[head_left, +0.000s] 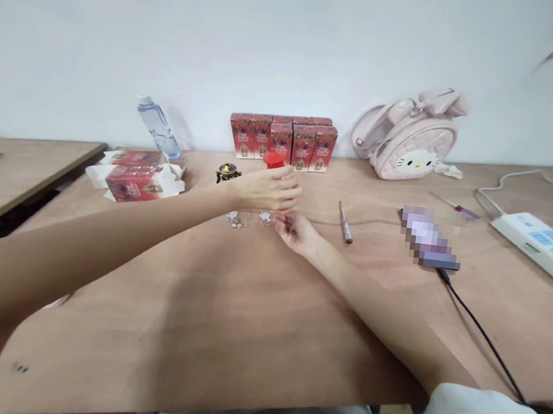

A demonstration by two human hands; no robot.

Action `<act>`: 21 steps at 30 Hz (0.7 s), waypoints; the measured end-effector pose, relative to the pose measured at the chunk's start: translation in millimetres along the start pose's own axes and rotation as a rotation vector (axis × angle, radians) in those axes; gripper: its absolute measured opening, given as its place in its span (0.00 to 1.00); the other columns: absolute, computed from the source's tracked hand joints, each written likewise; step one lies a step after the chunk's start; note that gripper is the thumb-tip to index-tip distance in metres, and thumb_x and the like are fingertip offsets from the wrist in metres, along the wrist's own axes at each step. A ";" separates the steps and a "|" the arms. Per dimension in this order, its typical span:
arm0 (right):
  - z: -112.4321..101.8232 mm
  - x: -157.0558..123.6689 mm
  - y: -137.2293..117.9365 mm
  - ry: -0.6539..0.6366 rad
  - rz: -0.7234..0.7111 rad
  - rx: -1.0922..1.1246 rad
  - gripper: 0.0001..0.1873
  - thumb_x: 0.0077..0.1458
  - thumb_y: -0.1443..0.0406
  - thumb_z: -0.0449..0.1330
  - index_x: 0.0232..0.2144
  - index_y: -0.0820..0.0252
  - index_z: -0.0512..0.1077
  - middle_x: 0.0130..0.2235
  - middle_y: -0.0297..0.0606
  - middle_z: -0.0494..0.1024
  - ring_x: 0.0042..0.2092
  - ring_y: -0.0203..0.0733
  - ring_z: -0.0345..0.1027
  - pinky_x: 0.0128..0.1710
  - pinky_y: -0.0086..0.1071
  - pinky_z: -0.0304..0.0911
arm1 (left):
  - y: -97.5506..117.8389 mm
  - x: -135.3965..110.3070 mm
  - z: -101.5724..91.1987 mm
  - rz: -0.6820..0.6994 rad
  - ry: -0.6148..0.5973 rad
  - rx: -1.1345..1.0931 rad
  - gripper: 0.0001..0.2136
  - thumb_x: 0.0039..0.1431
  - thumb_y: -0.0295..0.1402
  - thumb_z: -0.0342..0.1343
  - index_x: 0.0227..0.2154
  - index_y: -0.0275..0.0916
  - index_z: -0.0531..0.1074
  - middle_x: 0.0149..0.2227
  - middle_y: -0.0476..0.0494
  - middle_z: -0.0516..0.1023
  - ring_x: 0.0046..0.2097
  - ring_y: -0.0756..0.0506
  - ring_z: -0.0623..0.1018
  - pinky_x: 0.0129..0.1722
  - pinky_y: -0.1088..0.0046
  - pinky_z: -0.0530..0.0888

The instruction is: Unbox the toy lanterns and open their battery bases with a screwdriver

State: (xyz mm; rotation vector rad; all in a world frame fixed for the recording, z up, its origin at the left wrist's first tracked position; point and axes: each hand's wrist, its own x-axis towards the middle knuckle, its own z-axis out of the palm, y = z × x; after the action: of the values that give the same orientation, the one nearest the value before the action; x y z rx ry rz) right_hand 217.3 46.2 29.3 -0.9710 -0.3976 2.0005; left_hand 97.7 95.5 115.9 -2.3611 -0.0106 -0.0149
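Note:
My left hand (pixel 271 189) reaches across from the left, palm down, its fingers bent together. Just behind it stands a bright red cup-like piece (pixel 274 160); whether the fingers touch it, I cannot tell. My right hand (pixel 299 234) is turned palm up with curled fingers, right below the left one. Tiny dark bits (pixel 294 232) show in its palm, too small to name. Beside the fingertips lie a small white flat piece (pixel 266 218) and another such piece (pixel 239 219). A small brass-coloured lidded pot (pixel 227 173) stands left of the hands.
A screwdriver (pixel 345 223) lies to the right, then a phone (pixel 426 237) on a cable and a power strip (pixel 544 246). Several red boxes (pixel 282 140) and a pink bag (pixel 410 143) stand by the wall. Opened red boxes (pixel 136 180) and a bottle (pixel 158 125) are left.

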 end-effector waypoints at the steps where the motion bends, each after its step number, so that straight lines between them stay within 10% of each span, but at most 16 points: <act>1: -1.0 -3.8 -0.3 -0.017 0.068 -0.046 0.16 0.63 0.71 0.40 0.24 0.60 0.58 0.15 0.23 0.56 0.12 0.24 0.48 0.09 0.13 0.47 | 0.5 0.5 6.1 -0.034 -0.021 -0.016 0.13 0.59 0.22 0.44 0.38 0.40 0.73 0.39 0.43 0.76 0.45 0.44 0.74 0.50 0.59 0.64; 4: -1.5 -13.7 -2.7 -0.065 0.226 -0.175 0.18 0.63 0.69 0.42 0.20 0.58 0.54 0.12 0.19 0.47 0.10 0.25 0.36 0.05 0.18 0.32 | 5.6 5.5 31.0 -0.136 -0.135 -0.106 0.12 0.56 0.20 0.45 0.31 0.37 0.74 0.34 0.40 0.77 0.38 0.44 0.76 0.46 0.59 0.64; 12: 13.4 -14.0 -32.7 -0.202 0.288 -1.212 0.19 0.59 0.67 0.49 0.17 0.59 0.52 0.12 0.21 0.48 0.12 0.23 0.36 0.08 0.16 0.34 | 9.8 18.4 89.0 -0.295 -0.206 -0.199 0.11 0.48 0.19 0.48 0.26 0.39 0.73 0.30 0.40 0.79 0.37 0.41 0.76 0.48 0.56 0.61; 21: 29.3 18.7 -51.1 -0.059 0.043 -1.429 0.13 0.52 0.72 0.54 0.17 0.63 0.64 0.15 0.29 0.63 0.14 0.24 0.50 0.10 0.18 0.46 | 1.5 22.2 82.9 -0.395 -0.242 -0.233 0.13 0.45 0.19 0.50 0.28 0.42 0.75 0.36 0.43 0.78 0.47 0.40 0.72 0.53 0.57 0.59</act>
State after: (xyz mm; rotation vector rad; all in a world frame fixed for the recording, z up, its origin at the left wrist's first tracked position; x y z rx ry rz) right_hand 217.5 93.5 69.1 -1.6913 -1.9779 1.5836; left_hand 120.5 152.8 56.2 -2.5405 -0.6214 0.0826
